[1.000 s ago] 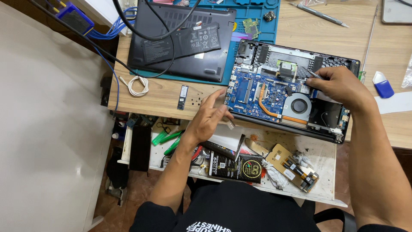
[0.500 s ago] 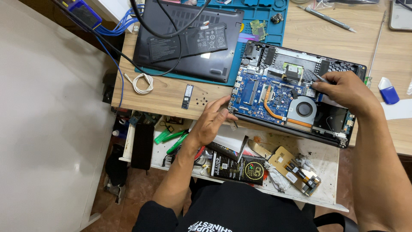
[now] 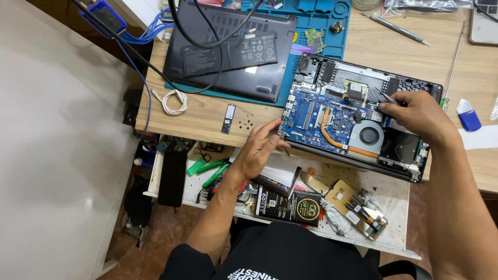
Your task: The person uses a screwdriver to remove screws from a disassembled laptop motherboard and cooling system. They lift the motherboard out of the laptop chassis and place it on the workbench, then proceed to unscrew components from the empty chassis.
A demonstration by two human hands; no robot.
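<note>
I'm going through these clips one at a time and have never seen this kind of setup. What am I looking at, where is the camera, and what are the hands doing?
There is no robot here: a person works with two bare hands, filmed by one camera worn on the head, looking down at a wooden desk. An opened laptop lies there, its blue circuit board and round fan exposed. The left hand rests at the laptop's near left corner. The right hand holds a thin metal tool over the board. Further back, a black bottom cover lies on a teal mat. Below the desk edge, an open drawer holds loose parts and green pens.
</note>
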